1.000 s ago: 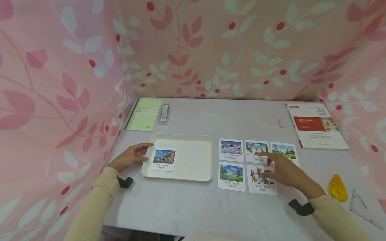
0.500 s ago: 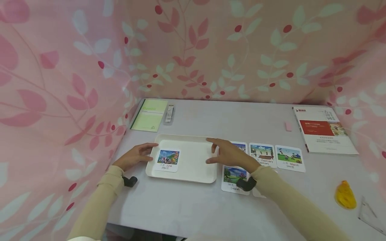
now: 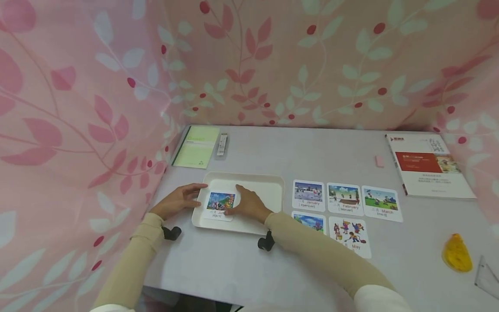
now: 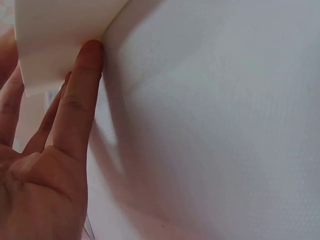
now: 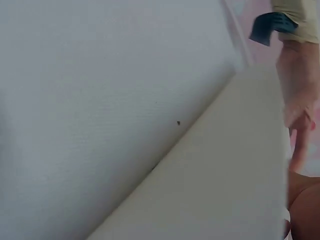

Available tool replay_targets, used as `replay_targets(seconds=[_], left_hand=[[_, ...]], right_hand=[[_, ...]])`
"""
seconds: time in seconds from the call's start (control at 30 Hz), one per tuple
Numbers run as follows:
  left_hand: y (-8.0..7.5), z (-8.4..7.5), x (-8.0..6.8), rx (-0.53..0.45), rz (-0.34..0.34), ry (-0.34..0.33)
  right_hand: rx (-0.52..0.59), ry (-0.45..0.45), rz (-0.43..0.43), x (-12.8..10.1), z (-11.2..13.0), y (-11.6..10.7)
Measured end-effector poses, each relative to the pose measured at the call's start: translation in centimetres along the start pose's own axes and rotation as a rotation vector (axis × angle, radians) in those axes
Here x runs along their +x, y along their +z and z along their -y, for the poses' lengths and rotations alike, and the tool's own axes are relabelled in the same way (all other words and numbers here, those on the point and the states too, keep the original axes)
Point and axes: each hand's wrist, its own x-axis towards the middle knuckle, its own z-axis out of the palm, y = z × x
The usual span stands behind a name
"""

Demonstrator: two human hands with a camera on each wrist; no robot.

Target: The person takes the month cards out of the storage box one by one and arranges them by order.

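A June picture card (image 3: 219, 202) lies at the left end of a shallow white tray (image 3: 267, 184). My left hand (image 3: 175, 202) rests at the tray's left end. In the left wrist view its extended fingers (image 4: 80, 95) touch the outer wall of the tray (image 4: 55, 35). My right hand (image 3: 251, 205) is over the tray with its forefinger and thumb spread at the card's right side. The thumb overlaps the card's lower right corner in the head view; whether it presses there I cannot tell. In the right wrist view the tray (image 5: 225, 165) hides most of that hand.
Right of the tray lie cards for January (image 3: 309, 197), February (image 3: 345, 199), March (image 3: 382, 203), April (image 3: 308, 220), partly behind my sleeve, and May (image 3: 352, 234). Around them are a green notebook (image 3: 198, 147), a small packet (image 3: 221, 145), a pink eraser (image 3: 379, 161), a book (image 3: 429, 173) and a yellow object (image 3: 457, 253).
My right hand has travelled left from above the February and May cards, past the tray's right edge, to the June card. The left hand stays at the tray's left end.
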Motion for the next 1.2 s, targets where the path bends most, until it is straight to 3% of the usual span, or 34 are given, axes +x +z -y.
replay_targets(seconds=[0.2,0.3,0.5,0.8,1.2], left_hand=[[0.0,-0.3,-0.2,-0.008,0.003,-0.003],[0.1,-0.6,-0.2,-0.015,-0.006,-0.020],[0.1,-0.7,-0.2,-0.014,-0.011,-0.042],[0.1,-0.5,0.0,-0.001,-0.010,-0.023],[0.2,-0.6,-0.3,0.010,-0.015,-0.019]], right_hand=[[-0.158,-0.004,-0.019,-0.1,0.8,0.8],[-0.184,-0.021,-0.048,-0.3,0.9,0.8],[-0.170,-0.060,-0.090,-0.5,0.9,1.0],[-0.120,-0.133,-0.015,-0.4,0.1,0.5],[0.042,-0.131,0.047,-1.8,-1.1,-3.5]])
